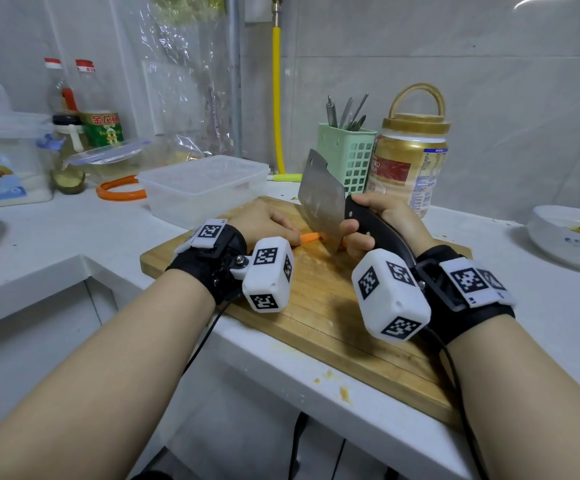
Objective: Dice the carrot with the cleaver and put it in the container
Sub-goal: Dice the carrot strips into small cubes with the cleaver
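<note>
An orange carrot strip (311, 237) lies on the wooden cutting board (319, 306). My left hand (268, 225) covers its left end with curled fingers, holding it down. My right hand (382, 223) grips the black handle of the steel cleaver (321, 200). The blade stands edge down, its lower corner on the carrot just right of my left fingers. A little orange shows to the right of the blade. A clear plastic container (205, 188) stands open behind the board at the left.
A green utensil basket (349, 155) and a gold-lidded jar (410, 161) stand behind the board. At the right is a white bowl (565, 237) with food scraps. Bottles, a plastic box and an orange ring (119, 192) are at the back left. Carrot crumbs dot the counter edge.
</note>
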